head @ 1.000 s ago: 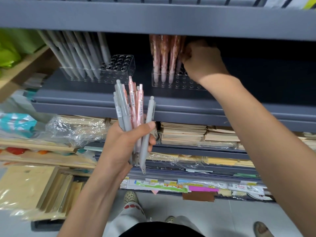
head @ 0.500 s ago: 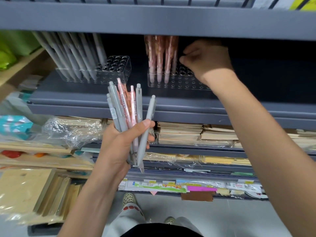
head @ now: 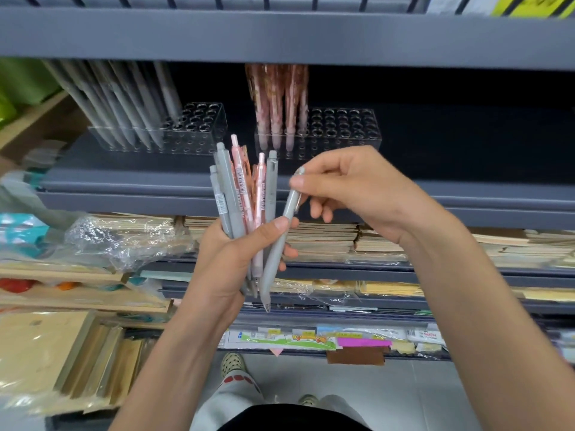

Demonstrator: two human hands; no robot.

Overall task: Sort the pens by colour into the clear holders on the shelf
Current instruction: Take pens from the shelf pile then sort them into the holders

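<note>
Right hand point(head: 357, 194) back from pink holder point(head: 357, 132); now pinches top of grey pen point(head: 273, 265) in bundle point(head: 231, 194) gripped by left hand point(head: 227, 262). Likely next: grey holder point(head: 202, 119), up-left of hands.

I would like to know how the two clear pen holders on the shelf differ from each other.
The left holder carries grey pens, and the right holder carries pink pens. The pens in the left holder lean with their tops to the left; those in the right holder stand nearly upright. The left holder looks fuller than the right holder. Both are clear blocks of round holes, filled from the left, with empty holes at the right end.
</note>
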